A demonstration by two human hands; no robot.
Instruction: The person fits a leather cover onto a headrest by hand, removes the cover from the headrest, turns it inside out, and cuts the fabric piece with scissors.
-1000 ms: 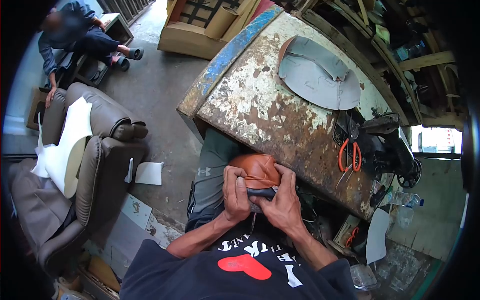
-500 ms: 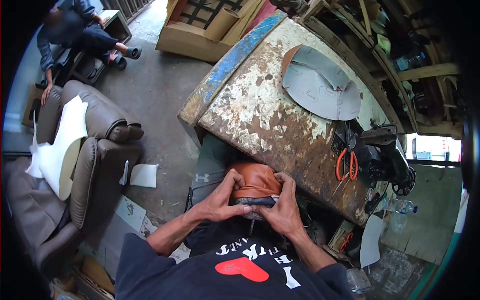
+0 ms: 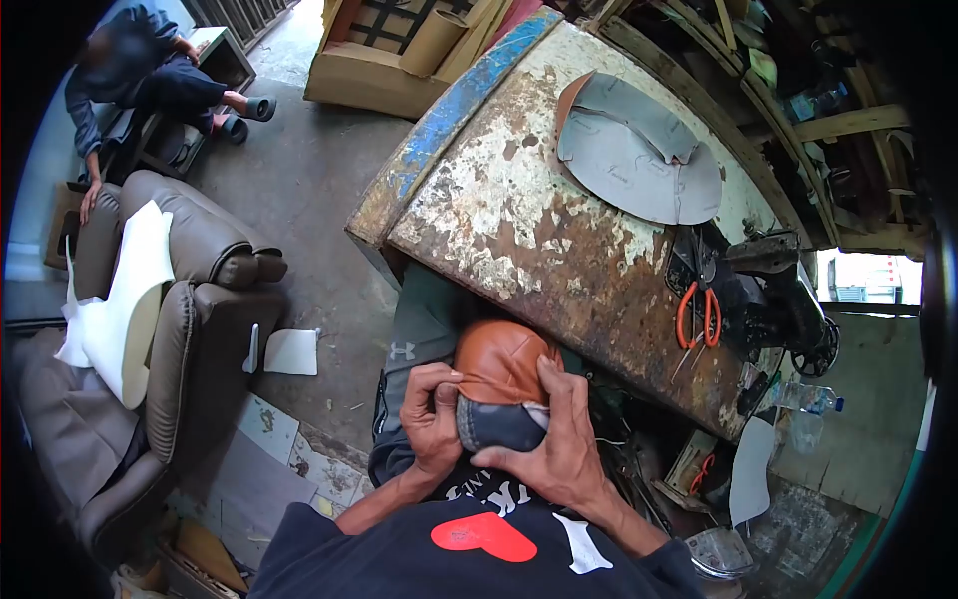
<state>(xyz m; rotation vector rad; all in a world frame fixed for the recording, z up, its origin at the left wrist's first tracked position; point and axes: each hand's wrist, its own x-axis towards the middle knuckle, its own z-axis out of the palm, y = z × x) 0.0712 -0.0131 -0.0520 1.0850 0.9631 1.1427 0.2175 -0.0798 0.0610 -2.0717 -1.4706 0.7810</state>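
A brown leather cover (image 3: pixel 504 361) is stretched over a rounded dark padded piece (image 3: pixel 499 424) in front of my chest. I cannot make out what the padded piece is. My left hand (image 3: pixel 431 424) pinches the cover's lower left edge, fingers curled. On the other side, my right hand (image 3: pixel 567 434) grips the right edge, its thumb lying low across the dark piece. A bit of pale material shows beside the right fingers. Creases run across the leather between both hands.
A worn workbench (image 3: pixel 519 235) carries grey-backed cut pieces (image 3: pixel 639 155), orange-handled scissors (image 3: pixel 699 314) and a sewing machine (image 3: pixel 788 290). At left stands a brown leather recliner (image 3: pixel 215 349) with white sheet material (image 3: pixel 130 299). Another person (image 3: pixel 150 80) sits at the upper left.
The covered piece has tilted, so more of its dark side shows below the leather. My left hand has shifted left with its fingers curled, and my right hand has turned around the right side.
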